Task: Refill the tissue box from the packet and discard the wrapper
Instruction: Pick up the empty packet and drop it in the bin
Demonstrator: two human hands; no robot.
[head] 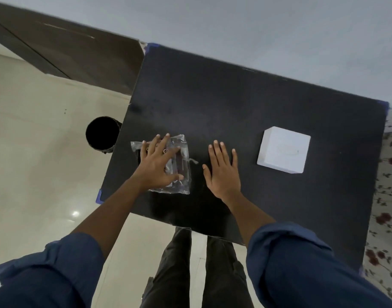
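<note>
A clear plastic wrapper [182,152] lies flat on the black table [246,103] near its left edge. My left hand [158,162] rests on top of it with fingers spread, covering most of it. My right hand [223,171] hovers flat and open over the table just right of the wrapper, holding nothing. A white cube-shaped tissue box [284,150] stands to the right, apart from both hands, with an oval slot faintly visible on its top.
A round black bin [102,134] stands on the pale tiled floor beside the table's left edge. A floral cloth [388,196] lies along the table's right side. A dark cabinet [68,54] is at the far left. My legs show below the near edge.
</note>
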